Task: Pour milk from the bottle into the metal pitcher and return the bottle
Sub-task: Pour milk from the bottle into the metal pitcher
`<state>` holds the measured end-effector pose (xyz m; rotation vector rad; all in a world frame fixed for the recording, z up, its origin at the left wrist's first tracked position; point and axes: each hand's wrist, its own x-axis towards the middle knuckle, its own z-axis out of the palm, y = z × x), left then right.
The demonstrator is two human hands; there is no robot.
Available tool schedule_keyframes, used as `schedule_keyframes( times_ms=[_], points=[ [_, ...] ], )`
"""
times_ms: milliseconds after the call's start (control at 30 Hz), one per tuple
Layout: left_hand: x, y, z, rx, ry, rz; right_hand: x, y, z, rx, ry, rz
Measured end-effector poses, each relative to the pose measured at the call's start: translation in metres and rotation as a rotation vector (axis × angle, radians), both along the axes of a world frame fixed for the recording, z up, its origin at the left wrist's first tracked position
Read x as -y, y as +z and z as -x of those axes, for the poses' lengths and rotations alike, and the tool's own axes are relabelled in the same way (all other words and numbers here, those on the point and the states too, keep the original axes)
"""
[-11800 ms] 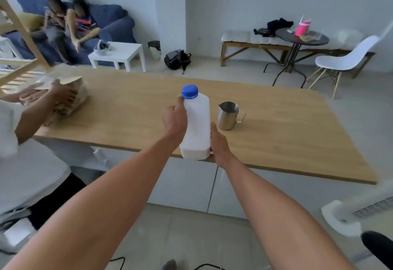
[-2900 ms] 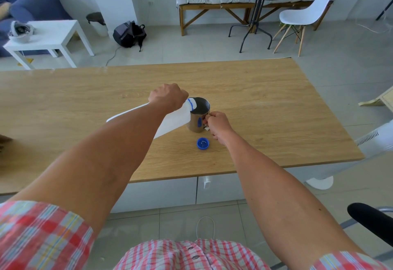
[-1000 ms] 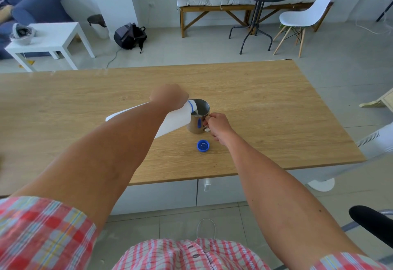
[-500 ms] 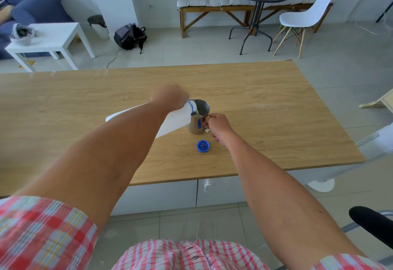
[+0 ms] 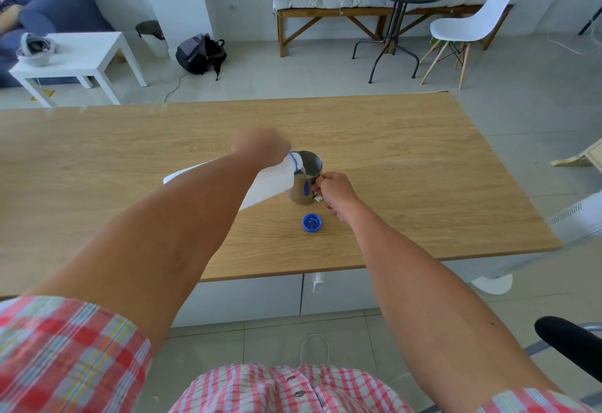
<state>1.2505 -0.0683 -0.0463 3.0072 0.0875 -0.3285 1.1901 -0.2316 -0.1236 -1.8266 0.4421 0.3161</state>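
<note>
I am in the pouring step right now. My left hand (image 5: pixel 260 147) is wrapped round the milk bottle (image 5: pixel 270 181) near its neck, and the bottle is tipped far over on its side, with its bottom pointing to the left and its open mouth just over the rim of the metal pitcher (image 5: pixel 304 178). A thin white stream of milk runs from the mouth down into the pitcher, and I can see some milk lying inside it. My right hand (image 5: pixel 334 191) is curled round the pitcher's handle on the right side and holds it steady on the worktop (image 5: pixel 423 168). The blue cap (image 5: pixel 312 223) lies by itself on the worktop, just on the near side of the pitcher, with its open side up. I cannot tell how full the pitcher is, because the bottle hides part of it. I think the next move is to watch the milk rise and then tip the bottle back up slowly, so no drops run down the side. After that I would need to let go of the handle, pick up the cap, screw it on, and put the bottle back. If I tip too fast, milk could splash out over the rim.
</note>
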Motion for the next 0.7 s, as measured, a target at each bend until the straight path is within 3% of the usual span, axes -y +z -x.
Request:
schedule_keyframes(
  times_ms=[700],
  points=[
    [0.0028, -0.0003, -0.0013, -0.004, -0.005, 0.002, 0.0013, -0.0044, -0.0042, -0.016, 0.008, 0.009]
  ],
)
